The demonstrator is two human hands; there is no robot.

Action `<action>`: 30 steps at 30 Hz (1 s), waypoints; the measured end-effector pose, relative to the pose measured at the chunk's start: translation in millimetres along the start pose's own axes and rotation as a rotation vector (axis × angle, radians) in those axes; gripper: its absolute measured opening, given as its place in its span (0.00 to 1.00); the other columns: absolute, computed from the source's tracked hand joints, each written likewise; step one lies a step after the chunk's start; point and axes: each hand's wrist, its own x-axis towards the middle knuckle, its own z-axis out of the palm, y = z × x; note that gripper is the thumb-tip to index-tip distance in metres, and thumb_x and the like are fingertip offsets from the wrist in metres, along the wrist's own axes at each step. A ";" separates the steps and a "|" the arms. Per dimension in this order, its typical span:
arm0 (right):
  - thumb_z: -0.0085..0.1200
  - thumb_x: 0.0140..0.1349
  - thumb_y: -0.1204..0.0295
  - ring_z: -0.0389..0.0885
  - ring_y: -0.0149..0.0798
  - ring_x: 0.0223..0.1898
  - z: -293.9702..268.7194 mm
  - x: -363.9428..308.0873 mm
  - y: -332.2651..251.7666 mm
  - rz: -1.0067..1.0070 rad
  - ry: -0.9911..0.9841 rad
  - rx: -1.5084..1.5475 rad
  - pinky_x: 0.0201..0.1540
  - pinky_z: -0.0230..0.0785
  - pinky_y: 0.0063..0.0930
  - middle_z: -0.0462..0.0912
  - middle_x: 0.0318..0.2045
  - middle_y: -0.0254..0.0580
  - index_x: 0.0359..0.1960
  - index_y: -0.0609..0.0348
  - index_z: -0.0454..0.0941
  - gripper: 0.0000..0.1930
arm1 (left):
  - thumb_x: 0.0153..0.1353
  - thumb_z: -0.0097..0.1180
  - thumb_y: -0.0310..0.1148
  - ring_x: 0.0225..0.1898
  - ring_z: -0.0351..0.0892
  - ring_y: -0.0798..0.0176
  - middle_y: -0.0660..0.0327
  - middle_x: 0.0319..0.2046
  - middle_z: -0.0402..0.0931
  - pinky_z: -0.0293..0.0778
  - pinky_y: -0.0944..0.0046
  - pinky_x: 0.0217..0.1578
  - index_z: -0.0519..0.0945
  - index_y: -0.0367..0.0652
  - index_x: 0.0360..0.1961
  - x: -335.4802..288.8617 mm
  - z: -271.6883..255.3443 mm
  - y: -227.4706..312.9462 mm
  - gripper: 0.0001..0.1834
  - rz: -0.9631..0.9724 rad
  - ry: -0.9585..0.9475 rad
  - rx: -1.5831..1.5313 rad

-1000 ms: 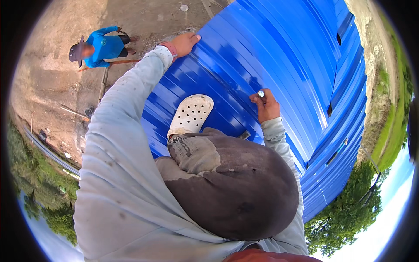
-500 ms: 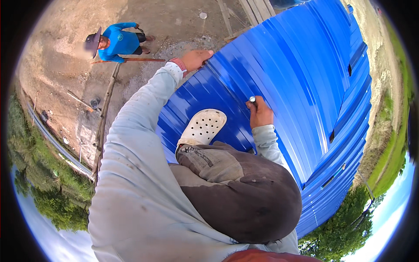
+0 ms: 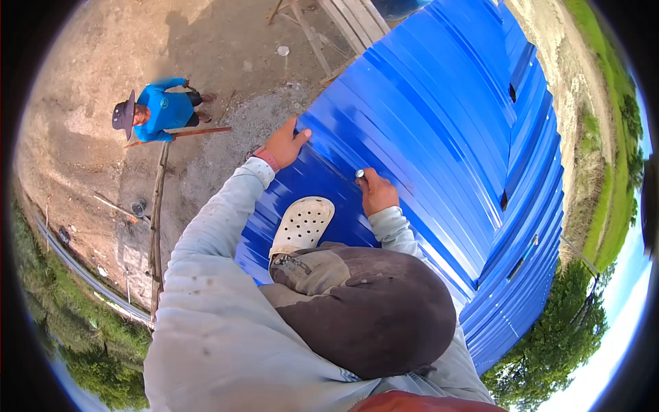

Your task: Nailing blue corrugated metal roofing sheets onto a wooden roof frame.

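Observation:
My left hand [image 3: 285, 145] is at the left edge of a blue ribbed metal roofing sheet [image 3: 412, 117], its thumb on top and its fingers curled at the rim; the fingertips are partly hidden. A reddish band circles that wrist. Closed above the sheet, my right hand [image 3: 379, 192] holds a short rod with a shiny round end [image 3: 360, 174]; the rest of it is hidden in the fist. Between my arms, my foot in a cream perforated clog [image 3: 303, 223] rests on the blue metal, below a bent knee in dark trousers [image 3: 384, 302].
On the ground at left, a person in a blue shirt [image 3: 165, 110] and hat stands by a wooden pole [image 3: 159, 213]. Wooden planks [image 3: 353, 24] lie at the top. Overlapping sheets with dark gaps [image 3: 504, 200] and a thin long object [image 3: 523, 257] stretch rightward.
The view has shifted, moving the roof and ground left in the picture. My left hand has come back along the sheet's edge, nearer the clog. My right hand still grips the rod.

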 end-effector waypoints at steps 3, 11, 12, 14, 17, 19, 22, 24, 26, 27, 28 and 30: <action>0.49 0.66 0.74 0.83 0.54 0.33 -16.1 0.4 25.3 0.121 0.095 0.333 0.37 0.74 0.43 0.83 0.28 0.46 0.39 0.55 0.73 0.03 | 0.67 0.53 0.47 0.51 0.79 0.43 0.44 0.49 0.79 0.71 0.53 0.53 0.71 0.39 0.59 1.6 -5.1 5.2 0.27 0.050 0.000 -0.030; 0.56 0.59 0.60 0.82 0.56 0.43 -144.4 -71.2 268.9 0.825 0.657 -0.034 0.48 0.73 0.45 0.85 0.37 0.51 0.39 0.47 0.83 0.11 | 0.67 0.55 0.38 0.51 0.79 0.51 0.47 0.49 0.79 0.71 0.57 0.54 0.69 0.36 0.61 21.8 -17.3 -16.1 0.25 0.059 -0.035 0.017; 0.56 0.61 0.56 0.82 0.56 0.45 -159.1 -90.2 298.8 0.970 0.586 0.002 0.49 0.73 0.45 0.85 0.39 0.53 0.40 0.46 0.85 0.12 | 0.67 0.54 0.37 0.51 0.78 0.53 0.48 0.50 0.79 0.70 0.58 0.54 0.69 0.36 0.61 26.1 -18.0 -21.2 0.25 0.064 -0.089 -0.035; 0.53 0.64 0.58 0.82 0.56 0.46 -175.7 -128.4 338.5 1.094 0.545 -0.125 0.51 0.73 0.46 0.86 0.40 0.51 0.43 0.45 0.85 0.13 | 0.67 0.53 0.34 0.52 0.77 0.57 0.51 0.51 0.78 0.69 0.60 0.56 0.69 0.35 0.61 37.4 -19.6 -27.7 0.24 0.081 -0.164 -0.171; 0.47 0.66 0.62 0.81 0.57 0.50 -178.8 -163.0 363.5 1.130 0.389 -0.250 0.54 0.72 0.47 0.83 0.46 0.53 0.49 0.45 0.82 0.14 | 0.67 0.52 0.31 0.54 0.74 0.60 0.54 0.53 0.76 0.66 0.62 0.58 0.70 0.35 0.61 41.7 -27.0 -30.1 0.23 -0.023 -0.201 -0.245; 0.45 0.66 0.63 0.79 0.58 0.51 -170.6 -172.1 367.6 1.124 0.323 -0.288 0.56 0.72 0.48 0.81 0.49 0.53 0.51 0.45 0.80 0.16 | 0.67 0.52 0.30 0.54 0.74 0.60 0.55 0.54 0.76 0.66 0.62 0.58 0.70 0.35 0.61 40.3 -31.6 -25.6 0.22 -0.077 -0.216 -0.299; 0.44 0.71 0.60 0.79 0.60 0.51 -155.8 -174.4 374.0 1.049 0.220 -0.298 0.54 0.72 0.49 0.80 0.47 0.58 0.50 0.43 0.80 0.14 | 0.66 0.53 0.30 0.54 0.73 0.61 0.55 0.54 0.75 0.66 0.62 0.57 0.70 0.36 0.61 38.8 -33.1 -12.5 0.23 -0.127 -0.234 -0.354; 0.44 0.70 0.59 0.78 0.59 0.53 -152.0 -175.1 383.1 1.114 0.229 -0.329 0.55 0.72 0.51 0.80 0.50 0.52 0.51 0.43 0.79 0.14 | 0.66 0.53 0.30 0.53 0.74 0.61 0.56 0.54 0.76 0.67 0.62 0.57 0.71 0.36 0.61 38.9 -32.4 -3.6 0.23 -0.163 -0.262 -0.401; 0.44 0.70 0.57 0.76 0.57 0.56 -148.7 -173.6 392.5 1.118 0.323 -0.297 0.55 0.72 0.54 0.79 0.52 0.47 0.49 0.44 0.79 0.15 | 0.65 0.54 0.30 0.52 0.74 0.62 0.58 0.53 0.76 0.67 0.62 0.56 0.71 0.36 0.61 36.6 -35.5 2.5 0.23 -0.231 -0.262 -0.476; 0.44 0.71 0.57 0.77 0.57 0.55 -148.4 -171.2 397.9 1.125 0.307 -0.296 0.54 0.72 0.52 0.81 0.49 0.49 0.49 0.46 0.79 0.15 | 0.66 0.54 0.30 0.51 0.75 0.62 0.58 0.52 0.77 0.67 0.62 0.56 0.72 0.36 0.61 34.8 -36.2 4.3 0.23 -0.187 -0.281 -0.369; 0.45 0.71 0.57 0.78 0.56 0.53 -151.4 -172.7 402.5 1.080 0.265 -0.211 0.54 0.72 0.49 0.82 0.46 0.52 0.49 0.49 0.79 0.16 | 0.66 0.54 0.30 0.51 0.75 0.62 0.59 0.51 0.78 0.67 0.63 0.56 0.73 0.37 0.61 32.4 -39.2 5.6 0.22 -0.130 -0.291 -0.287; 0.43 0.71 0.56 0.79 0.58 0.52 -152.7 -173.8 414.0 1.021 0.244 -0.242 0.55 0.71 0.50 0.82 0.46 0.59 0.49 0.54 0.78 0.18 | 0.65 0.54 0.30 0.50 0.76 0.62 0.59 0.48 0.80 0.68 0.63 0.55 0.74 0.36 0.59 30.8 -37.0 7.6 0.21 -0.115 -0.268 -0.280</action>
